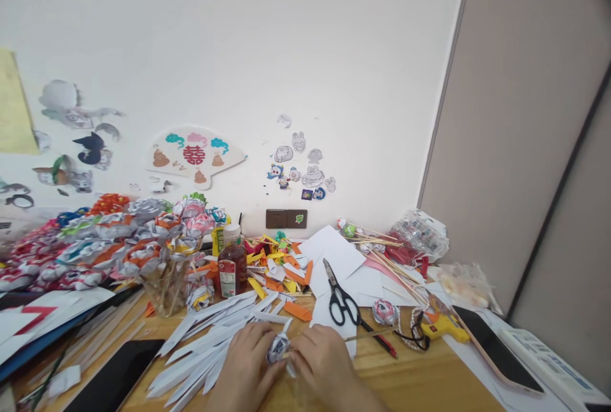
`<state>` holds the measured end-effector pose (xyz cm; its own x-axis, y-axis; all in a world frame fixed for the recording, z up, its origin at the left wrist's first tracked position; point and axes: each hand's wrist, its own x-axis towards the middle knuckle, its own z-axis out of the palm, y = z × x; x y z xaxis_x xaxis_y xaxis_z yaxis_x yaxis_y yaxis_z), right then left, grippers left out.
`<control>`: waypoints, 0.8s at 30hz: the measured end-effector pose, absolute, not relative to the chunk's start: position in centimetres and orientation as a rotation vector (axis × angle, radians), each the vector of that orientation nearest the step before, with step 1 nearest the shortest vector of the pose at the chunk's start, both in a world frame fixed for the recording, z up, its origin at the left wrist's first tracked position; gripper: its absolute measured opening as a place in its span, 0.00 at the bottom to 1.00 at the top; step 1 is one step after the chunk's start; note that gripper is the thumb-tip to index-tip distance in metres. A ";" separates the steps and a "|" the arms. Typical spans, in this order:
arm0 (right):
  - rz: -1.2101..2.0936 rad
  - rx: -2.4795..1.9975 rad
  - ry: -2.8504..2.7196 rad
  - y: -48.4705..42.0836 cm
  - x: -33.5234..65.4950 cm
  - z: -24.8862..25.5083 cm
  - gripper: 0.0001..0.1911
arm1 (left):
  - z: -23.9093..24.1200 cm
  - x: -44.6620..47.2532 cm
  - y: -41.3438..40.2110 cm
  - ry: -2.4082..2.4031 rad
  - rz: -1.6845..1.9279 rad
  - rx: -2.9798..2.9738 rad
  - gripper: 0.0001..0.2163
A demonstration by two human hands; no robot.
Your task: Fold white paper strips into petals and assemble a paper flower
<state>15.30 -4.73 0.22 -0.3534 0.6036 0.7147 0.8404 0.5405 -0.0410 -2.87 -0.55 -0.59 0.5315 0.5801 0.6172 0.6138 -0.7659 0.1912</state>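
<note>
Both hands meet low in the middle of the view, over a wooden table (410,386). My left hand (245,367) and my right hand (324,364) pinch a small rolled paper flower (278,348), white with blue and grey print, between their fingertips. The fingers of both hands are curled round it. Under and left of the hands lie several long white paper strips (210,335). Black-handled scissors (341,300) lie just beyond my right hand on white sheets.
A heap of finished paper flowers (95,240) fills the back left. A brown bottle (232,265), a yellow glue gun (442,326), wooden skewers (396,269), a phone (494,348) and a dark tablet (114,377) lie around. Coloured paper scraps (281,269) sit behind.
</note>
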 end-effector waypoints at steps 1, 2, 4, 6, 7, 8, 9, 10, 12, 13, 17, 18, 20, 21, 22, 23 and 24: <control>-0.435 -1.147 -2.090 -4.6 15.3 0.2 0.09 | -0.6 -2.9 -0.6 -1.057 -1.059 -2.721 0.13; -0.433 -1.129 -2.095 -4.6 15.3 0.2 0.08 | -0.5 -2.9 -0.6 -1.057 -1.060 -2.736 0.12; -0.421 -1.101 -2.110 -4.5 15.3 0.2 0.08 | -0.4 -2.8 -0.7 -1.048 -1.059 -2.770 0.12; -0.393 -1.077 -2.127 -4.4 15.3 0.2 0.08 | -0.2 -2.8 -0.8 -1.022 -1.062 -2.803 0.12; -0.375 -1.068 -2.137 -4.4 15.3 0.2 0.08 | -0.1 -2.8 -0.8 -1.011 -1.067 -2.816 0.12; -0.353 -1.063 -2.152 -4.4 15.3 0.2 0.08 | 0.0 -2.8 -0.9 -1.001 -1.073 -2.829 0.12; -0.333 -1.063 -2.169 -4.4 15.3 0.2 0.08 | 0.1 -2.8 -1.0 -0.995 -1.078 -2.844 0.12; -0.320 -1.067 -2.184 -4.4 15.3 0.2 0.08 | 0.3 -2.8 -1.1 -0.996 -1.079 -2.863 0.11; -0.329 -1.081 -2.207 -4.3 15.3 0.1 0.08 | 0.5 -2.8 -1.2 -1.008 -1.067 -2.916 0.11; -0.350 -1.081 -2.216 -4.3 15.3 0.1 0.09 | 0.6 -2.8 -1.3 -1.018 -1.051 -2.948 0.11; -0.478 -1.059 -2.235 -4.0 15.2 -0.1 0.12 | 0.9 -2.8 -1.6 -1.043 -0.997 -3.051 0.11; -0.510 -1.055 -2.240 -3.9 15.2 -0.2 0.12 | 1.0 -2.8 -1.7 -1.045 -0.993 -3.067 0.11; -0.576 -1.042 -2.247 -3.9 15.1 -0.3 0.13 | 1.1 -2.7 -1.8 -1.050 -0.979 -3.091 0.10; -0.602 -1.034 -2.252 -3.9 15.1 -0.3 0.13 | 1.2 -2.7 -1.9 -1.056 -0.966 -3.099 0.10; -0.619 -1.025 -2.256 -3.9 15.1 -0.3 0.12 | 1.3 -2.7 -2.0 -1.064 -0.948 -3.106 0.10; -0.627 -1.015 -2.257 -3.9 15.0 -0.3 0.12 | 1.4 -2.7 -2.1 -1.073 -0.930 -3.110 0.10; -0.629 -1.010 -2.254 -3.9 15.0 -0.3 0.13 | 1.5 -2.7 -2.2 -1.078 -0.913 -3.113 0.09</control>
<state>15.03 -3.90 -0.34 -0.5421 0.5031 0.6731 0.7789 0.6014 0.1777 -2.65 -2.16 1.51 0.6651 0.6363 0.3908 0.4901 -0.7668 0.4144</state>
